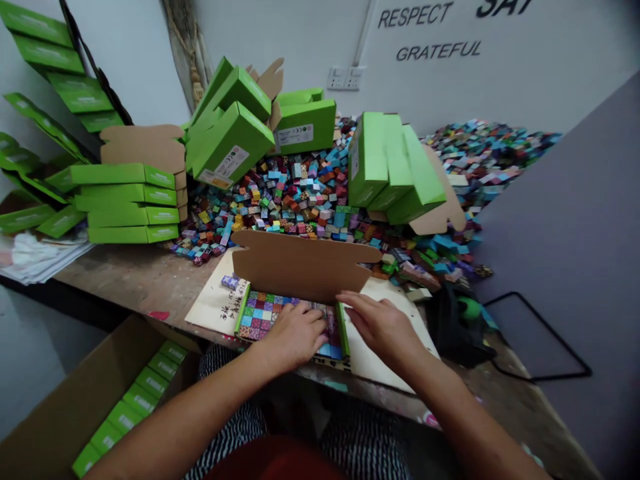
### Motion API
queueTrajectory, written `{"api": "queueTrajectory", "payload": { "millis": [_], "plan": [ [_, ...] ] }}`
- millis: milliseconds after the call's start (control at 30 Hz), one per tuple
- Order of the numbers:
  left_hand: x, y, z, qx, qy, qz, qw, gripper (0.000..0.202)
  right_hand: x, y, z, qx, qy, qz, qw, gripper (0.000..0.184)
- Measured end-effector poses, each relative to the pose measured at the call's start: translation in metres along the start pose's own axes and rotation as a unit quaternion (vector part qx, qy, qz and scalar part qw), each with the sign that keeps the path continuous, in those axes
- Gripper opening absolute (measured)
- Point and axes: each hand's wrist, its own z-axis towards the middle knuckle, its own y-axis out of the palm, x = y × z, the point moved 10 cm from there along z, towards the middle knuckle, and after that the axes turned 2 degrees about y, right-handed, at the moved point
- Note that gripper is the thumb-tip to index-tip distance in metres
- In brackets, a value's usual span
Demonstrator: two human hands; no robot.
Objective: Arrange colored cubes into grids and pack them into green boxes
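Multicoloured cubes (265, 315) are filling a green carton (342, 328); the left hand (293, 337) is lying open on them, the right hand (383, 327) open at its wall; uneven pressure could spill cubes.

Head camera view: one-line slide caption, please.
Left hand on multicoloured cubes in an open green box, right hand at its edge, loose cubes heaped behind.

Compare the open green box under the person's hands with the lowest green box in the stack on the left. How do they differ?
The open green box has its brown lid raised and shows coloured cubes inside; the lowest stacked box looks shut, hiding its inside. The open box lies under the left hand and right hand; the lowest box is untouched, with other boxes on top. Both are bright green card boxes.
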Motion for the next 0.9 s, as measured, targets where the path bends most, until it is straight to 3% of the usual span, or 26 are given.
{"api": "queueTrajectory", "payload": {
  "millis": [67,200,267,400,533,600,700,800,900],
  "plan": [
    [0.001,0.000,0.001,0.003,0.006,0.002,1.000,0.024,-0.004,0.001,-0.007,0.004,-0.009,0.016,1.000,0.031],
    [0.001,-0.001,0.003,0.001,0.000,-0.005,1.000,0.024,-0.010,0.028,-0.002,-0.091,0.003,0.031,0.995,0.029],
    [0.000,-0.007,-0.002,-0.002,0.006,-0.023,1.000,0.023,-0.004,0.025,0.001,-0.093,0.018,0.075,0.993,0.028],
    [-0.010,-0.030,-0.034,0.016,0.005,-0.073,0.997,0.025,0.042,-0.003,-0.021,0.006,0.111,0.168,0.979,0.030],
    [-0.030,-0.037,-0.075,0.038,-0.045,-0.073,0.996,0.020,0.071,0.038,-0.048,-0.071,0.168,0.187,0.965,0.028],
    [-0.030,-0.034,-0.086,0.059,-0.039,-0.072,0.995,0.015,0.081,0.048,-0.043,-0.021,0.189,0.210,0.959,0.028],
    [-0.023,-0.029,-0.087,0.101,-0.003,-0.074,0.992,0.020,0.107,0.040,-0.025,0.099,0.244,0.235,0.936,0.040],
    [-0.013,-0.024,-0.073,0.127,0.027,-0.078,0.988,0.022,0.125,0.023,-0.014,0.138,0.257,0.240,0.926,0.045],
    [0.004,-0.016,-0.052,0.126,0.044,-0.075,0.988,0.018,0.137,-0.003,-0.040,0.198,0.281,0.314,0.885,0.044]
  ]
}}
